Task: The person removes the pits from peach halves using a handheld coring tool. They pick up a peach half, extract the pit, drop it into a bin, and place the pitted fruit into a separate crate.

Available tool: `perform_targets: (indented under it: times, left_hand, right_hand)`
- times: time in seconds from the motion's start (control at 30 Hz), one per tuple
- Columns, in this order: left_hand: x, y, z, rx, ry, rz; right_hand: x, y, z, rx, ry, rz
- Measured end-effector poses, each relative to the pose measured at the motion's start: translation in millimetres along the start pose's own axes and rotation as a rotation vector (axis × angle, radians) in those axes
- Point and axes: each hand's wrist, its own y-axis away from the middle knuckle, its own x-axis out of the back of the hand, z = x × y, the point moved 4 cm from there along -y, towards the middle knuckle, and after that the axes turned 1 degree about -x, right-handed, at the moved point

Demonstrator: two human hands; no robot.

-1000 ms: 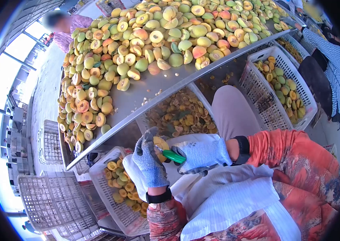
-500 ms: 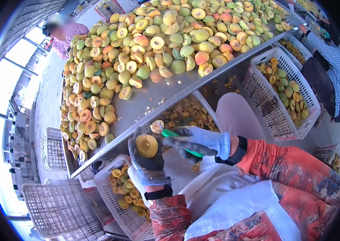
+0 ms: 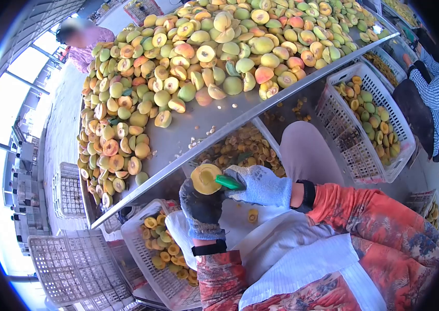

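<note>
My left hand (image 3: 202, 211), in a grey-blue glove with a dark palm, is closed round a yellow peach half (image 3: 205, 177), its hollowed cut face turned up. A green-handled pitting tool (image 3: 229, 182) sits in my gloved right hand (image 3: 263, 185), the fingers wrapped round it. The tool's front end meets the right side of the peach half; its tip is hard to make out. Both hands are above my lap, close to the near edge of a metal table (image 3: 199, 124), on which many cut peach halves (image 3: 178, 72) are heaped.
A white crate (image 3: 136, 243) of peach halves stands below my left hand, another crate (image 3: 411, 142) of them at right. Pits and scraps (image 3: 248, 145) lie in a bin under the table edge. Stacked crates (image 3: 69, 264) are at lower left. One person (image 3: 82, 49) is across the table, another (image 3: 435, 98) at right.
The pit on the tool's tip is no longer seen there. My left hand has raised the peach half up and right, and the tool now meets it.
</note>
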Motion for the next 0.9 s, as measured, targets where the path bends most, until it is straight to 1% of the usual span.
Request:
perform_targets:
  times: [0.07, 0.1, 0.13, 0.2, 0.23, 0.3, 0.33, 0.37, 0.4, 0.47, 0.5, 0.53, 0.57, 0.6, 0.63, 0.67, 0.7, 0.73, 0.8, 0.87, 0.9]
  left_hand:
    - [-18.7, 18.5, 23.8, -0.338, -1.381, -0.055]
    - [-31.8, 29.8, 34.2, -0.324, -1.496, -0.010]
    - [-24.6, 31.5, 28.0, -0.326, -1.494, -0.004]
    - [0.7, 35.1, 18.6, -0.508, -1.003, 0.133]
    - [6.8, 33.4, 13.2, -0.509, -1.000, 0.142]
    - [13.4, 18.2, -9.0, 0.002, -0.244, 0.090]
    - [9.6, 17.1, -18.8, 0.248, 0.139, 0.054]
    - [-0.9, 27.4, -12.2, 0.347, 0.051, 0.091]
    - [5.6, 27.9, -17.8, 0.340, 0.055, 0.092]
    - [12.5, 28.4, -26.9, 0.259, 0.206, -0.060]
    - [14.2, 30.3, -26.9, 0.254, 0.208, -0.058]
    - [20.0, 31.1, -12.9, -0.093, -0.270, 0.017]
    - [18.9, 37.0, 1.5, -0.443, -0.744, 0.099]
    - [18.3, 38.2, 6.3, -0.448, -0.742, 0.107]
    - [15.0, 38.2, 14.0, -0.491, -0.784, 0.091]
    - [9.1, 37.8, 21.9, -0.535, -0.828, 0.073]
    - [2.3, 37.7, 27.3, -0.540, -0.828, 0.075]
    - [0.1, 36.2, 27.4, -0.386, -0.395, 0.107]
    - [-7.1, 35.9, 15.7, -0.054, 0.465, 0.154]
    - [-6.5, 39.5, 12.3, -0.029, 0.480, 0.152]
    - [-6.6, 40.1, 10.9, -0.007, 0.496, 0.148]
  right_hand:
    - [1.6, 1.1, 7.1, -0.010, -0.062, 0.111]
    - [1.2, -1.3, 8.2, 0.010, -0.082, 0.112]
    - [-1.3, 0.0, 8.4, 0.014, -0.080, 0.109]
    - [-3.4, 2.8, -0.1, 0.084, -0.005, 0.146]
    - [-4.8, 5.1, -8.2, 0.088, -0.004, 0.138]
    - [-7.7, 9.7, -25.6, -0.022, 0.257, 0.057]
    - [-12.3, 10.7, -22.9, -0.017, 0.258, 0.052]
    - [-13.3, 10.1, -24.7, 0.083, 0.273, 0.135]
    - [-13.1, 10.5, -27.3, 0.184, 0.287, 0.219]
    - [-9.5, 17.7, -36.2, 0.188, 0.314, 0.221]
    - [-6.8, 19.8, -43.1, 0.188, 0.340, 0.227]
    - [-7.6, 22.8, -45.1, 0.195, 0.340, 0.224]
    - [-12.1, 27.5, -44.4, 0.172, 0.416, 0.142]
    - [-17.4, 31.4, -44.4, 0.148, 0.492, 0.059]
    - [-22.0, 33.8, -49.0, 0.191, 0.583, 0.043]
    - [-27.6, 33.8, -47.9, 0.198, 0.584, 0.044]
    - [-34.1, 32.7, -45.7, 0.249, 0.659, 0.089]
    - [-37.8, 32.1, -45.5, 0.298, 0.732, 0.135]
    - [-39.0, 33.6, -50.4, 0.313, 0.739, 0.144]
    - [-46.1, 37.9, -54.9, 0.289, 0.772, 0.022]
    - [-43.3, 40.7, -60.8, 0.293, 0.772, 0.023]
